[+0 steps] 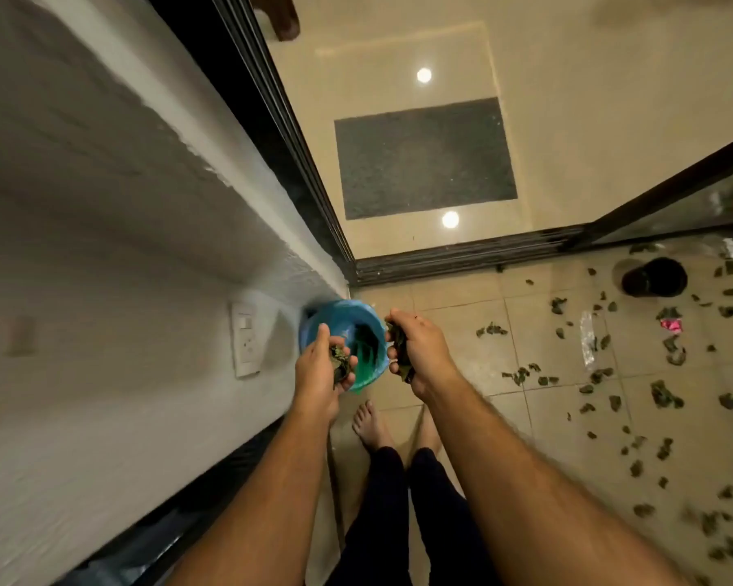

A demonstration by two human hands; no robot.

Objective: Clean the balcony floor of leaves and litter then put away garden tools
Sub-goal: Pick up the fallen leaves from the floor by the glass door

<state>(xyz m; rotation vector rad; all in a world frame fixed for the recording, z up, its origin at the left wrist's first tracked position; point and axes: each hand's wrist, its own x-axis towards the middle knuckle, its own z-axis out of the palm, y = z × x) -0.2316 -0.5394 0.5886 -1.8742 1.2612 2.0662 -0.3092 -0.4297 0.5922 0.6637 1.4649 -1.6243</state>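
A blue bin (339,321) with a green liner stands on the floor in the corner by the white wall; some leaves lie inside. My left hand (320,367) grips a clump of dry leaves (339,360) over the bin's near left rim. My right hand (420,346) holds a second clump of leaves (400,348) beside the bin's right rim. Many dark dry leaves (521,374) lie scattered over the beige floor tiles to the right, with a pink wrapper (671,324) and a clear plastic strip (587,338) among them.
A black pot (653,277) stands at the right near the sliding-door track (462,258). Beyond the track lies a dark doormat (424,158) on the glossy indoor floor. A wall socket (245,338) sits left of the bin. My bare feet (367,422) stand just behind the bin.
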